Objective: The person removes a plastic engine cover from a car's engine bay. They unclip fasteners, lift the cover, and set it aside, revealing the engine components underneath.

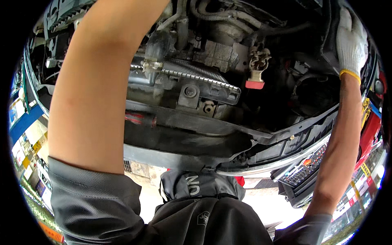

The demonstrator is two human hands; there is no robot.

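Note:
An open car engine bay lies in front of me. My left forearm crosses the left part of the view and leaves at the top edge, so the left hand is out of sight. At the upper right, my right hand, in a white knitted glove with a yellow cuff, lies against a black panel at the bay's side. Its fingers are stretched out along the panel, and I see nothing held in them. Between my arms are a radiator with a dark hose clamped to it, and a metal fitting with a red end.
The front bumper curves across just before my body. A case of tools sits low at the right, near my right forearm. Farther right is a red vehicle. A blue beam stands at the far left.

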